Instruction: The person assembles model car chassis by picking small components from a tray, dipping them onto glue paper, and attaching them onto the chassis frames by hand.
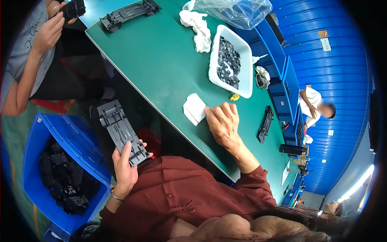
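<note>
My left hand grips one end of a grey plastic toy car chassis, thumb on top and fingers at its far side. The chassis is held tilted beside the table, over the floor side, with its underside detail facing up. On the green table, my right hand is closed, with curled fingers against the right edge of a folded white cloth. The fingertips are partly hidden. Just beyond that hand lies a small yellow object.
A white tub of small black parts stands on the green table. A crumpled cloth, another chassis and a dark chassis lie around. A blue bin of black parts is at left. A co-worker's hand holds a black part.
</note>
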Available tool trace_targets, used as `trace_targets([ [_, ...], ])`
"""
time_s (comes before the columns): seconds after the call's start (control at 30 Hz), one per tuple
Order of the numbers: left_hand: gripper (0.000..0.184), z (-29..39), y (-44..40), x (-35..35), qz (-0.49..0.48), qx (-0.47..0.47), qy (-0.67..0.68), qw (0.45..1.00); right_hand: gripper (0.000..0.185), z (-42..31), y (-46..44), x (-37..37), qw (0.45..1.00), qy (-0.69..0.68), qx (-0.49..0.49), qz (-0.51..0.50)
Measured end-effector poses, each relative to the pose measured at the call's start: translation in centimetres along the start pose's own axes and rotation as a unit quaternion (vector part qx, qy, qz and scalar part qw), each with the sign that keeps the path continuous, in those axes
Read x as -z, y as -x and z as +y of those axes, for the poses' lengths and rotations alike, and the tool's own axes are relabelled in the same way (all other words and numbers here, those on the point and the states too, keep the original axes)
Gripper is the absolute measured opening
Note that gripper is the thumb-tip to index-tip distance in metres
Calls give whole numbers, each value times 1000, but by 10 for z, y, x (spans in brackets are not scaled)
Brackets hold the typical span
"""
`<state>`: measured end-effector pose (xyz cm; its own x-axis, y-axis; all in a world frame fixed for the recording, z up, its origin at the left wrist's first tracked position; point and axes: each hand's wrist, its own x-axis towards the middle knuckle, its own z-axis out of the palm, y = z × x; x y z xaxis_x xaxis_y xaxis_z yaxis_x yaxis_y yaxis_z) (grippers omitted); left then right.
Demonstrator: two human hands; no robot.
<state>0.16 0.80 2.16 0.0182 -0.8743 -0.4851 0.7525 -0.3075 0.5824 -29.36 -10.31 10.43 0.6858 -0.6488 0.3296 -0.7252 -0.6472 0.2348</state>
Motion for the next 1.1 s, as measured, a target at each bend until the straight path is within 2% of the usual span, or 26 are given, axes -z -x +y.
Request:
trace_targets([
  [0.23, 32, -1, 0, 2, -4, -5, -10, 1000, 28, -1, 2, 13, 999, -15, -16, -25],
  [0.3, 32, 0, 0, 1, 3, -8, -10, 1000, 27, -3, 4, 21, 998, -31, -48, 39],
  [0.37, 32, 0, 1, 0, 5, -7, -13, 1000, 23, -6, 9, 22, 979, -106, -145, 92],
  [0.43, 31, 1, 2, -1, 0, -6, -12, 1000, 13, -11, 17, 25, 923, -250, -271, 110],
  [0.5, 33, 1, 3, -1, -20, -5, -8, 1000, 7, -18, 23, 28, 774, -408, -482, 47],
  [0.53, 34, 3, 3, 0, -35, -5, -2, 999, 9, -21, 22, 29, 688, -506, -516, 68],
  [0.57, 34, 5, 5, -2, -38, -6, -5, 999, 9, -21, 23, 28, 687, -507, -516, 73],
  [0.63, 37, 7, 8, -7, -63, -9, -5, 998, 10, -17, 25, 26, 530, -650, -539, 77],
  [0.7, 41, 7, 10, -7, -74, -6, 1, 997, 11, -17, 22, 28, 507, -661, -548, 72],
  [0.77, 45, 7, 12, -7, -82, -2, 6, 997, 12, -17, 20, 30, 438, -713, -545, 46],
  [0.87, 59, 5, 16, -5, -110, 30, 67, 991, 13, -20, 17, 34, 427, -720, -546, 32],
  [1.1, 65, 7, 19, -13, -134, 40, 108, 984, 10, -27, 17, 41, 419, -719, -554, 5],
])
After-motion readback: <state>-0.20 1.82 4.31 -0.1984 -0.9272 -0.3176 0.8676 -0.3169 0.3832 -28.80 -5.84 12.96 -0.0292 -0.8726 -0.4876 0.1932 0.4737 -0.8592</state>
